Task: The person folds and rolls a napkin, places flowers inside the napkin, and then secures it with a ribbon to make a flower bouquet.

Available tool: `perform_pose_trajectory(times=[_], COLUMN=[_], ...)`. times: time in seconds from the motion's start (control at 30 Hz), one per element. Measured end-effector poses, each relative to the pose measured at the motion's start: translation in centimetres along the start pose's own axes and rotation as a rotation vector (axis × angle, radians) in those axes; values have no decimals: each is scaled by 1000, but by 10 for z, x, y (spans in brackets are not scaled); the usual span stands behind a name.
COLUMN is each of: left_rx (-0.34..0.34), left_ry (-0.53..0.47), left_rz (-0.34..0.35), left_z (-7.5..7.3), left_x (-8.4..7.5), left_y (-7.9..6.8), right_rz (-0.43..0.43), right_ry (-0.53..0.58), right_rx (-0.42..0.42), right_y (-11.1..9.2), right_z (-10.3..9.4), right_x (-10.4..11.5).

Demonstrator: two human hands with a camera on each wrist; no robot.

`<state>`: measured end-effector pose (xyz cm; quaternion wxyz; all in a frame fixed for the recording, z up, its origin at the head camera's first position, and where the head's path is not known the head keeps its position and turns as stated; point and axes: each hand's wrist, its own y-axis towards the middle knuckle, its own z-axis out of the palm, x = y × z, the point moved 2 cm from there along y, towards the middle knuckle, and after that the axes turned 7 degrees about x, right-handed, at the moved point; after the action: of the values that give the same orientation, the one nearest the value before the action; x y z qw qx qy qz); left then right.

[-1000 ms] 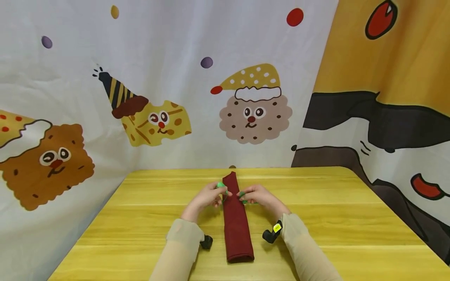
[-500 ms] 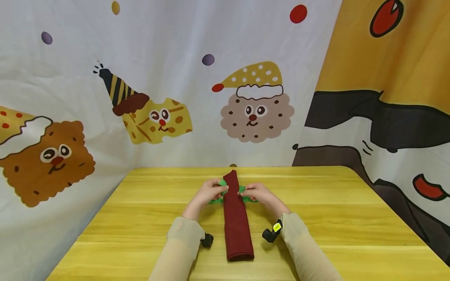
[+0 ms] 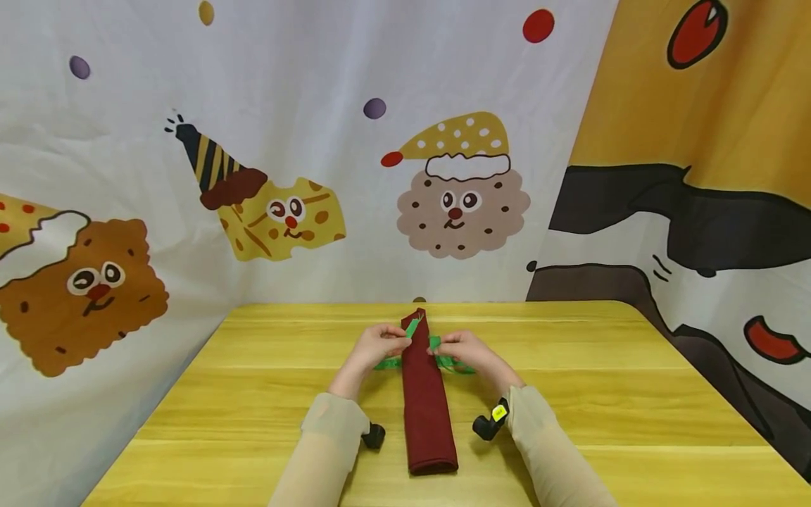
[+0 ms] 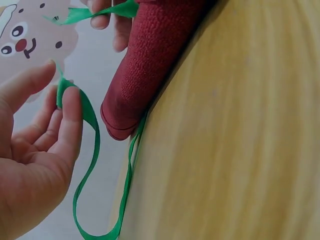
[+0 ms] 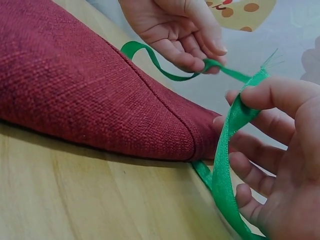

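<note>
A long dark red fabric bundle (image 3: 429, 408), folded or rolled narrow, lies lengthwise on the table, its far end tapering. A green ribbon (image 5: 222, 175) passes under it near that far end and comes out on both sides. My left hand (image 3: 382, 346), left of the bundle, holds one ribbon end between its fingers, and a short green tail stands over the red cloth. From the right side, my right hand (image 3: 467, 351) pinches the other end between thumb and forefinger; frayed threads show at its tip in the right wrist view. The ribbon is slack below the left hand (image 4: 45, 145).
The wooden table (image 3: 266, 401) reaches back to a white curtain (image 3: 304, 91) printed with cartoon biscuits and cheese. Dark wrist cameras sit at both cuffs (image 3: 336, 415), close to the bundle's sides.
Both hands have lifted the ribbon ends, so more green shows on each side. The left end now slants over the cloth. The red bundle stays in place.
</note>
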<state>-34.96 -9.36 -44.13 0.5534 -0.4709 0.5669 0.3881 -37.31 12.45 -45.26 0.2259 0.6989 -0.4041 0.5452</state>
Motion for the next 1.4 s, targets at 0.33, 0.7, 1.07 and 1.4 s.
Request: perform_pose_trajectory(times=[0.33, 0.7, 1.07, 1.4], left_rx=[120, 169, 92, 38], left_ry=[77, 144, 155, 141], left_rz=[21, 11, 15, 55], left_z=[2, 4, 7, 7], left_x=[-1, 3, 2, -3], left_y=[-1, -2, 0, -3], right_rz=[-68, -96, -105, -52], right_ry=[-77, -66, -120, 28], right_rx=[39, 14, -11, -119], right_y=[1, -1, 0, 2], right_z=[10, 19, 24, 23], right_x=[10, 14, 13, 14])
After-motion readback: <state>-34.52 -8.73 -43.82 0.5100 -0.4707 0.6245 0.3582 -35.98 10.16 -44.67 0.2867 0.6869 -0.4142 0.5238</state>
